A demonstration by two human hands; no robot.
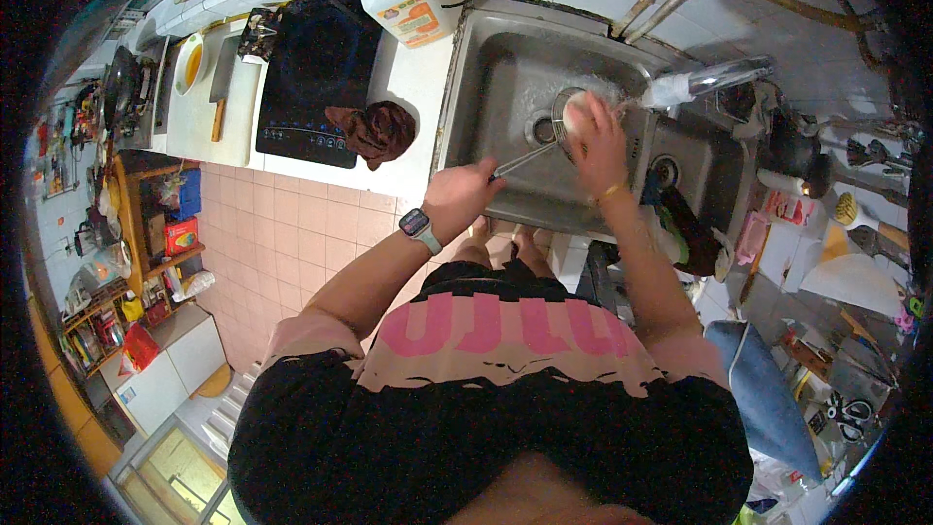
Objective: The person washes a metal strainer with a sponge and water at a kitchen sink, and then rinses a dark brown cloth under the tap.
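In the head view, the person stood over a steel sink basin [486, 107] where water splashed beside the tap [690, 87]. The left hand [460, 198] had its fingers curled tight around the handle of a wire strainer [530, 156], whose round head sat inside the basin, near the drain [541, 127]. Against that head the right hand [598, 148] held a white pad [577, 115], fingers clamped over it. To the right lay a smaller basin [721, 167] with its own drain. Across the counter, left of the sink, I noticed a pale plastic jug [403, 2], its contents hard to tell, and, beyond the black cooktop [316, 78], a white bowl [182, 76] holding something orange-yellow.
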